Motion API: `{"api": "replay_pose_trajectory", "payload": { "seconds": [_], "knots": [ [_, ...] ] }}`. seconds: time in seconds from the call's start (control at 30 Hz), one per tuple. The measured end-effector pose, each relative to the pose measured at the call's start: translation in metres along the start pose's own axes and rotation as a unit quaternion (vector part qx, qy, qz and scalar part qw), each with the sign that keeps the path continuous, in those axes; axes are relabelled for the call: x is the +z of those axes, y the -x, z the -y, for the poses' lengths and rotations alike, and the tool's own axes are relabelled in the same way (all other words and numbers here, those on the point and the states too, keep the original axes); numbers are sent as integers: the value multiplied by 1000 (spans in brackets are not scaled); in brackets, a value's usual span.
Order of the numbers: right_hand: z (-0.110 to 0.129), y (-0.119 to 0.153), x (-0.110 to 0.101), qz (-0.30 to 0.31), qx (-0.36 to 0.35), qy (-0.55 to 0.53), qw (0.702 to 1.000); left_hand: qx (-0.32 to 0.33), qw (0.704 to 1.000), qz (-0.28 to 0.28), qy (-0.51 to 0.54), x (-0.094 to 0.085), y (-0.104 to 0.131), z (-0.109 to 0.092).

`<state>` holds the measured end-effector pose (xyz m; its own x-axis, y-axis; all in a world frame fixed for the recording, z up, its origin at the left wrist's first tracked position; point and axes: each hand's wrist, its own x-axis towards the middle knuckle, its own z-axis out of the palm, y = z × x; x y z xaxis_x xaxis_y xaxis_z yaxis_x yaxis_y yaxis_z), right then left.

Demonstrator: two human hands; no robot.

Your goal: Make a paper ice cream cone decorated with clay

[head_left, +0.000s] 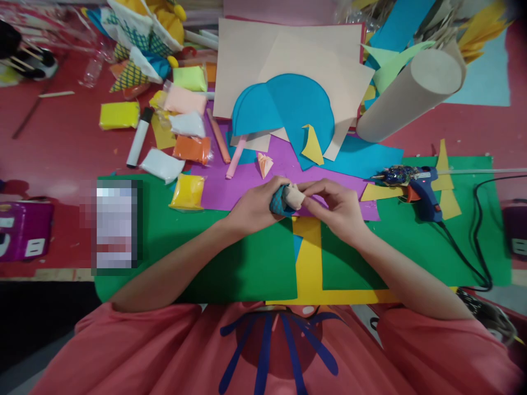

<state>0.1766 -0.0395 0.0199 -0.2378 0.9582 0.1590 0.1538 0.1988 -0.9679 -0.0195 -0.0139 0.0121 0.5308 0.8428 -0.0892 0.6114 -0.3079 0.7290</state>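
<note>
Near the middle of the head view, my left hand (261, 206) is wrapped round a small blue cone with a dark crisscross pattern (279, 202). A crumpled cream piece (293, 196) sticks out of the cone's open end, on the right. The thumb and fingers of my right hand (335, 208) pinch the right edge of this cream piece. Just above the hands, a small peach and orange folded piece (264, 164) lies on the purple sheet (214, 189). Green sheets (247, 263) and a yellow sheet (309, 263) are below the hands.
A blue glue gun (428, 192) with a black cord lies at the right. Behind it stands a leaning cardboard tube (399, 101). Clay packets (187, 192), markers (140, 137) and patterned cones (134, 77) are at the left. Blue cutouts (304, 109) lie at the back.
</note>
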Motion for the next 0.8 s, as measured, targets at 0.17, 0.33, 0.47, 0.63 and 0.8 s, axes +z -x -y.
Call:
{"api": "replay_pose_trajectory", "payload": {
  "seconds": [0.17, 0.33, 0.47, 0.63, 0.8],
  "knots": [
    [-7, -6, -3, 9, 80, -146, 986, -7, 1000, -18, 2, 2, 1, 4],
    [-2, -1, 4, 35, 62, -125, 990, -25, 998, -3, -53, 4, 2, 1],
    [2, 2, 4, 26, -8, 4, 1000, -30, 998, -5, -60, 3, 2, -1],
    [5, 2, -1, 23, -94, 109, 989, -48, 997, -3, -65, 2, 1, -2],
    [6, 2, 2, 8, -103, 148, 984, -17, 997, -18, -68, 4, 2, 1]
  ]
}}
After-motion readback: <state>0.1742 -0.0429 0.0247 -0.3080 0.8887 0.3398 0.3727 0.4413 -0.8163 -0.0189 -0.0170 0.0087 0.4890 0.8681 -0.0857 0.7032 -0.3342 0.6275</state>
